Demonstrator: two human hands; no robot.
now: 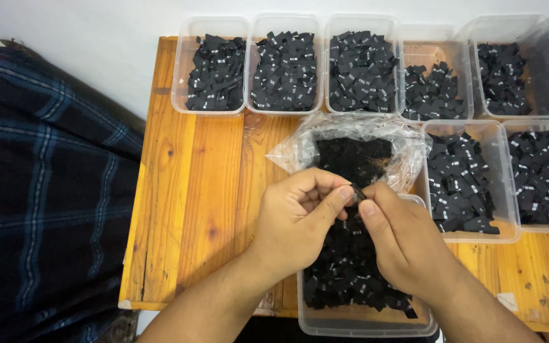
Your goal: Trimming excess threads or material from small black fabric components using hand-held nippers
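- Left hand (297, 213) and right hand (401, 238) pinch one small black fabric label (358, 191) between fingertips.
- Label sits above a clear plastic tub (363, 325) of matching labels.
- Crinkled plastic bag (351, 130) behind, on the pine counter (192, 203).

1. Small black fabric label (357, 190): pinched between thumb and fingertips of both hands, mostly hidden.
2. Clear plastic container (363, 327): rectangular, at the near table edge, filled with loose black labels bearing white print.

Bright, even overhead light, sharp focus, faint glare on the plastic bag (408, 143).
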